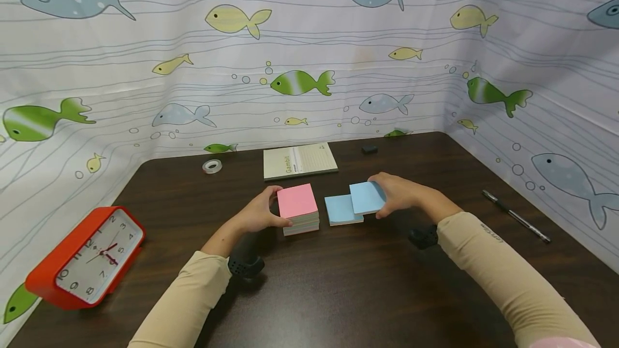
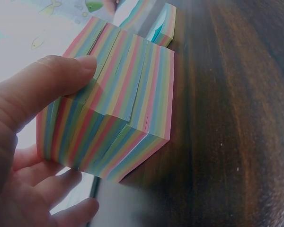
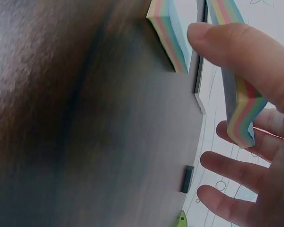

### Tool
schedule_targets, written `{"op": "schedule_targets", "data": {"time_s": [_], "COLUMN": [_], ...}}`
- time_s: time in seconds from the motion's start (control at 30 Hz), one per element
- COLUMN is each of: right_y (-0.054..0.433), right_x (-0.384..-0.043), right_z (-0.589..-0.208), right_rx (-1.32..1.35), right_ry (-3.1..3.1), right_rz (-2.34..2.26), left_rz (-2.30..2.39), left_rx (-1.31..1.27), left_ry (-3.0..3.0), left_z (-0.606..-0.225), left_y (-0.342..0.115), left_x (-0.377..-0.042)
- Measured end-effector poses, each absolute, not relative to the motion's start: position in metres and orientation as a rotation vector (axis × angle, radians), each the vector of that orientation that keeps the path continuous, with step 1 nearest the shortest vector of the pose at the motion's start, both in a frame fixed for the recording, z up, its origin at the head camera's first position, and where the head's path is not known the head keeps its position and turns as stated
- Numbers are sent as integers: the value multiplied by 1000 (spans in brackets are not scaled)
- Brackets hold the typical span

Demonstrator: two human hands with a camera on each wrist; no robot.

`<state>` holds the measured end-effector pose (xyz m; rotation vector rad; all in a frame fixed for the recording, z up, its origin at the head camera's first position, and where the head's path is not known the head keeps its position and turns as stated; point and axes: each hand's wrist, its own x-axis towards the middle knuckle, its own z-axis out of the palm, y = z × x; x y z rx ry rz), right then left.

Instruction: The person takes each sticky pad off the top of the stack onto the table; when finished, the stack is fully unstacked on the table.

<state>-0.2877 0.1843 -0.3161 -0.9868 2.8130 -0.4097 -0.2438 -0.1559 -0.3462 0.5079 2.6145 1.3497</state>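
Note:
A stack of sticky-note pads [image 1: 297,209], pink on top with striped edges, stands near the middle of the table. My left hand [image 1: 258,211] grips the stack from its left side; in the left wrist view the thumb [image 2: 68,75] lies on the striped side. To the right, a blue-topped sticky-note pad [image 1: 342,209] lies on the table. My right hand [image 1: 397,195] pinches another blue-topped sticky-note pad [image 1: 366,197] between thumb and fingers. In the right wrist view this held pad [image 3: 244,104] is raised off the table, and in the head view it overlaps the lying pad's right part.
Behind the pads lies a notebook [image 1: 300,161], with a tape roll [image 1: 211,166] to its left and a small black block [image 1: 369,150] to its right. A red alarm clock [image 1: 92,256] stands at the left. A pen [image 1: 516,216] lies near the right edge.

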Motion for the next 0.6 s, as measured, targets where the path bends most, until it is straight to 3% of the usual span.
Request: {"op": "schedule_targets", "data": {"time_s": [0.6], "right_y": [198], "right_x": [-295], "right_z": [-321], "right_rx": [-926], "right_ry": [2784], "right_rz": [-404], "left_rz": [1367], "left_rx": [516], "left_ry": [2614], "left_z": [-348], "left_y": [-156], "left_x": [-243]}}
